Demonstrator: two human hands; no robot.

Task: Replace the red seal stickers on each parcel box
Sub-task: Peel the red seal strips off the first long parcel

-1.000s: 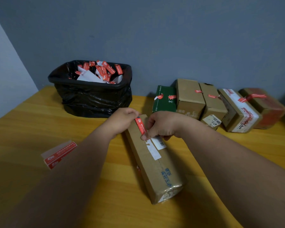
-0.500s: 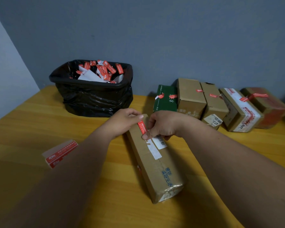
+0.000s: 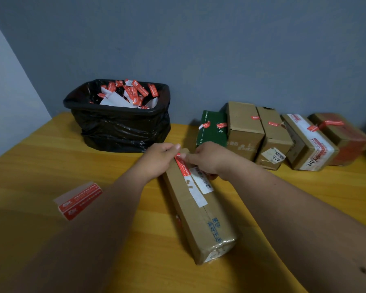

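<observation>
The red seal sticker (image 3: 182, 165) lies along the top far end of the long brown parcel box (image 3: 199, 208), and I see both hands meeting on it. My left hand (image 3: 160, 158) has its fingers curled, thumb and forefinger pinching the sticker's far tip. My right hand (image 3: 207, 158) presses a fingertip (image 3: 188, 158) down beside that tip, its other fingers curled against the box. Left of the fingers sits a sheet of fresh stickers (image 3: 78, 200); beyond them a black-lined bin (image 3: 118, 127); to their right, a row of sealed boxes (image 3: 283, 134).
</observation>
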